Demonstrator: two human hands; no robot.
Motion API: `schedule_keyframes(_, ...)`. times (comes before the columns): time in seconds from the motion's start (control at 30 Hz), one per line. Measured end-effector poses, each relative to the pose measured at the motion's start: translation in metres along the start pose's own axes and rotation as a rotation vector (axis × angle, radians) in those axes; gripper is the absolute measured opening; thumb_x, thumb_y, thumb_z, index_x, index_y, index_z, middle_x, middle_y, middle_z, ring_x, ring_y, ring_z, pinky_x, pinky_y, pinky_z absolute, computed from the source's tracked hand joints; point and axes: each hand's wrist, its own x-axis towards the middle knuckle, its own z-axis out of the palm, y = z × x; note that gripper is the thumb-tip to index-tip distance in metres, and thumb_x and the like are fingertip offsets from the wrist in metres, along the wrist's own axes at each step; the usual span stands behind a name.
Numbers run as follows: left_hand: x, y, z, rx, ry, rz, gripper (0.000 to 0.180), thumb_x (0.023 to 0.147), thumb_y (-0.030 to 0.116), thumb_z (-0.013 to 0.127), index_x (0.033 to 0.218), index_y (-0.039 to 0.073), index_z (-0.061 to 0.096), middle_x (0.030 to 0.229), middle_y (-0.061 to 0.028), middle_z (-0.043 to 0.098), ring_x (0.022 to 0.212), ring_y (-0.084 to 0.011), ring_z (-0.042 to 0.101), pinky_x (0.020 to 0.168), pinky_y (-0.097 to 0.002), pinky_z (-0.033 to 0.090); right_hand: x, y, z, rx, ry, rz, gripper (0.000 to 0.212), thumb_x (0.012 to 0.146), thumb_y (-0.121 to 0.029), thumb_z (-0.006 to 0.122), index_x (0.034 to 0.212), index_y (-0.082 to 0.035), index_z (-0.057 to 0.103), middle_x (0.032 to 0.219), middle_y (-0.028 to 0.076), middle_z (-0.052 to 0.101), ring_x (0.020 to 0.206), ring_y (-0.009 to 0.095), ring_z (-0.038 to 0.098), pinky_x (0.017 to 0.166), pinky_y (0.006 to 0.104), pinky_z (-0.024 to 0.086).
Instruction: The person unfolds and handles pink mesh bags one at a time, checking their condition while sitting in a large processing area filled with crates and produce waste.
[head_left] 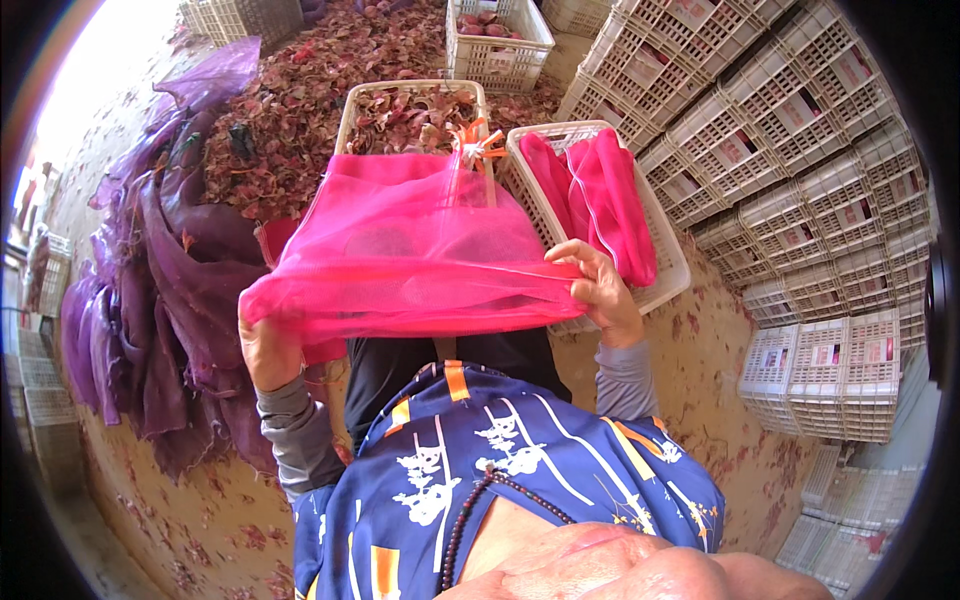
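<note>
A bright pink mesh bag (420, 270) is stretched between my two hands over my lap. My left hand (268, 350) grips its left corner, with the fingers mostly hidden under the mesh. At the opposite corner, my right hand (600, 285) pinches the bag's edge between thumb and fingers. A tuft of orange and white ties (477, 145) shows at the far end of the bag. Just beyond lies a pale crate (350, 105) full of dry reddish skins, partly covered by the bag. More folded pink mesh bags (600, 190) lie in a crate (668, 285) beside my right hand.
Purple netting (180, 290) lies heaped at the left, next to a large pile of dry reddish skins (320, 80). A crate of round reddish produce (500, 60) stands at the back. Stacked pale crates (790, 150) line the right side. Scraps litter the floor (720, 400).
</note>
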Motion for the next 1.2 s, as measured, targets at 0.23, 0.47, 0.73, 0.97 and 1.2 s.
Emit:
schedule_keyframes(0.23, 0.006, -0.01, 0.037, 0.041, 0.266, -0.057, 0.018, 0.095, 0.012, 0.057, 0.113, 0.007, 0.057, 0.101, -0.0041, 0.061, 0.088, -0.0118, 0.058, 0.08, -0.0252, 0.048, 0.004, 0.022, -0.015, -0.652, 0.264, -0.153, 0.02, 0.082, 0.0, 0.067, 0.101, -0.003, 0.061, 0.089, 0.0, 0.061, 0.085, 0.011, 0.058, 0.076, 0.0248, 0.047)
schedule_keyframes(0.47, -0.007, 0.005, 0.031, 0.669, -0.516, -0.614, 0.012, 0.092, 0.011, 0.055, 0.089, 0.003, 0.063, 0.069, 0.0021, 0.056, 0.051, -0.0059, 0.048, 0.045, -0.0209, 0.036, 0.012, 0.032, -0.052, 0.632, 0.334, -0.137, 0.014, 0.097, -0.013, 0.052, 0.105, -0.004, 0.059, 0.07, 0.0, 0.05, 0.06, 0.008, 0.049, 0.052, 0.0212, 0.043)
schedule_keyframes(0.73, 0.017, -0.002, -0.007, -0.611, -0.515, -0.162, 0.054, 0.09, 0.055, 0.053, 0.115, 0.008, 0.062, 0.118, -0.0079, 0.063, 0.123, -0.0285, 0.05, 0.113, -0.0544, 0.019, -0.003, 0.018, -0.016, 0.27, -0.042, 0.127, 0.033, 0.09, -0.025, 0.064, 0.112, -0.003, 0.053, 0.067, -0.005, 0.047, 0.045, 0.002, 0.035, 0.04, 0.0181, 0.03)
schedule_keyframes(0.97, 0.013, -0.006, -0.001, -0.01, -0.086, -0.087, 0.03, 0.095, 0.015, 0.055, 0.124, 0.008, 0.053, 0.12, -0.0098, 0.06, 0.113, -0.0263, 0.057, 0.099, -0.0453, 0.046, 0.001, 0.032, -0.016, -0.223, 0.088, 0.096, 0.014, 0.09, -0.011, 0.065, 0.1, -0.003, 0.061, 0.083, -0.004, 0.058, 0.074, 0.004, 0.05, 0.066, 0.0202, 0.042)
schedule_keyframes(1.2, -0.008, -0.004, 0.018, 0.229, -0.072, -0.468, 0.019, 0.094, 0.004, 0.049, 0.11, 0.002, 0.06, 0.079, -0.0035, 0.063, 0.061, -0.01, 0.056, 0.054, -0.0225, 0.045, 0.019, 0.047, -0.042, -0.86, 0.604, -0.507, 0.011, 0.093, -0.011, 0.058, 0.093, -0.002, 0.063, 0.085, 0.004, 0.06, 0.083, 0.015, 0.059, 0.075, 0.0282, 0.047)
